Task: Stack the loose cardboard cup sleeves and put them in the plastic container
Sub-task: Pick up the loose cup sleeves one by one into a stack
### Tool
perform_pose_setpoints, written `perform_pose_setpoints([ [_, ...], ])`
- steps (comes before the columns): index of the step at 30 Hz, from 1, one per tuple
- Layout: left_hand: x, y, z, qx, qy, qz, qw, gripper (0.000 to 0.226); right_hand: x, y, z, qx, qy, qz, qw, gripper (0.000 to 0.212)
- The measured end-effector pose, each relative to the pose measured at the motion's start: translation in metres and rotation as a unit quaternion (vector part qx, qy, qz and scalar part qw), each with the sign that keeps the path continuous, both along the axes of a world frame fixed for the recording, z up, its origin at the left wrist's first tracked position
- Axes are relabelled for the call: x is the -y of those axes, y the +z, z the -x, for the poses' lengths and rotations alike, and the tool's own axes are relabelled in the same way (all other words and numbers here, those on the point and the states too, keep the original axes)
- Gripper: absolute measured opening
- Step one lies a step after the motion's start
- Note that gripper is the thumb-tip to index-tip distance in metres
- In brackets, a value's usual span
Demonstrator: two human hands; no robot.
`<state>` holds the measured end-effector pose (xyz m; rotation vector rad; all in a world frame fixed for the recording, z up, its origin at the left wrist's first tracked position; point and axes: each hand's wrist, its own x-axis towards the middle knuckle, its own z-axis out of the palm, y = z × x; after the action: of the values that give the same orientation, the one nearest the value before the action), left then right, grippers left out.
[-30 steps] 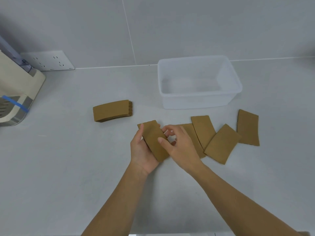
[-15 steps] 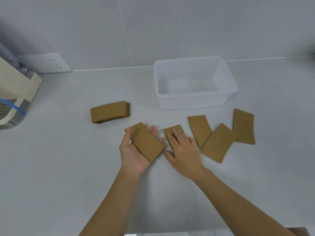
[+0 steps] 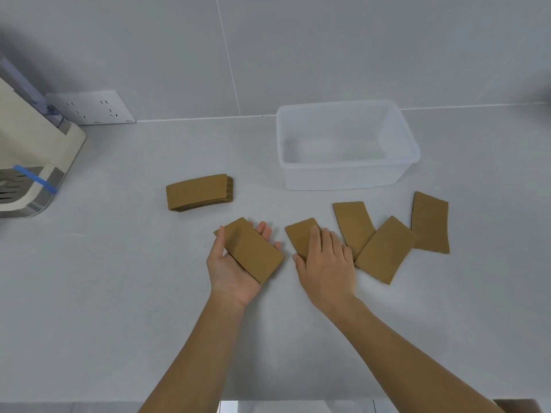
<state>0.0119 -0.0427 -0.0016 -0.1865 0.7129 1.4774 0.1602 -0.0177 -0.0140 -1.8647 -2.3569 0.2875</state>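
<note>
The left hand lies palm up just above the worktop, in front and to the left of the plastic container, holding a held sleeve that rests across its palm, the thumb pressed on the sleeve's left edge and the fingers spread beneath it. The right hand is flat, palm down, fingers together, pressing on a loose sleeve that lies on the worktop in front of the container; it grips nothing.

To the right of that sleeve, also in front of the container, lie three more: a second sleeve, a third sleeve that overlaps the second sleeve's lower right corner, and a fourth sleeve nearest the container's right front corner, its lower left edge touching or slightly over the third.

A stacked pile of sleeves sits to the left of the container, apart from it and from the hands.

The container is clear, open-topped and holds no sleeves. Nothing stands between the hands and its rim.

Far to the left of the container are a cream appliance with a strip of blue tape and a white wall socket.
</note>
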Motion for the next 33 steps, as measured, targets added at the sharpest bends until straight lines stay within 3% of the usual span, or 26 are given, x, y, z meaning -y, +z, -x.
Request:
perform_pose_setpoints([
  [5,0.000,0.003,-0.003,-0.010,-0.007,0.003,1.000,0.065,-0.005,0.009,-0.003,-0.033,-0.014,0.025,0.999,0.060],
  [9,-0.004,0.008,-0.009,-0.025,-0.027,0.005,0.999,0.065,-0.021,0.034,-0.009,-0.189,-0.091,0.102,0.972,0.058],
  [14,-0.008,0.012,-0.028,-0.037,-0.072,0.001,0.997,0.061,-0.019,0.060,-0.003,-0.311,-0.085,0.131,0.938,0.045],
  [23,-0.015,0.022,-0.061,-0.038,-0.132,-0.013,0.990,0.063,-0.002,0.056,0.002,-0.237,-0.014,0.044,0.970,0.053],
  [29,-0.017,0.019,-0.075,-0.055,-0.151,-0.028,0.987,0.039,0.001,0.044,-0.008,-0.191,0.000,0.029,0.981,0.051],
  [33,-0.018,0.017,-0.084,-0.055,-0.165,-0.025,0.984,0.035,0.001,0.041,-0.020,-0.212,0.015,0.044,0.976,0.047],
])
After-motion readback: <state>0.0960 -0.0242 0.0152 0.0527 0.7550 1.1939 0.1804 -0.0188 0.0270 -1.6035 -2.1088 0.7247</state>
